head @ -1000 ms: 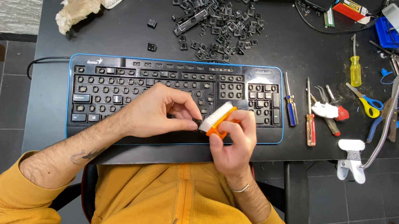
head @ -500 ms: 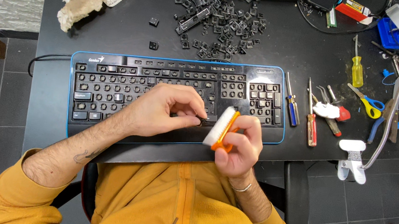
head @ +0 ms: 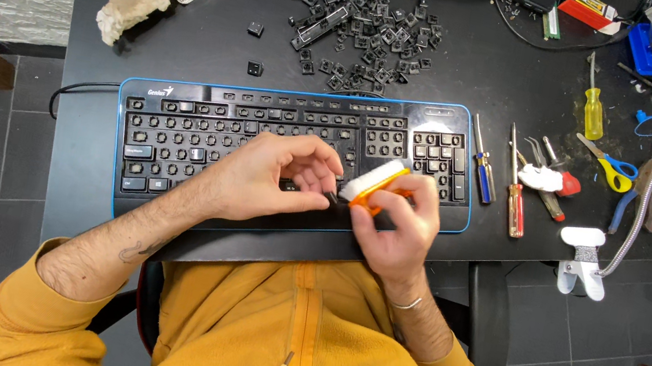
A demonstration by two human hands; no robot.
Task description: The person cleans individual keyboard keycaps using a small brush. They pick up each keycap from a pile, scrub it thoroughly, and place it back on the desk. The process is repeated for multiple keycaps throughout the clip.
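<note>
Right hand (head: pixel 398 227) clamped around an orange-handled white brush (head: pixel 372 184), held over the lower middle of the blue-edged black keyboard (head: pixel 175 125) on the black bench (head: pixel 193 26). Left hand (head: pixel 269 177) pinches a small dark keycap (head: pixel 331 197) just beside the brush.

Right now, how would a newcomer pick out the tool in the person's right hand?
Start at the black keyboard with the blue rim on the dark table. At its lower right the right hand grips a small brush with an orange handle and white top. Unlike the screwdrivers lying beside the keyboard, it is held up, tilted.
</note>
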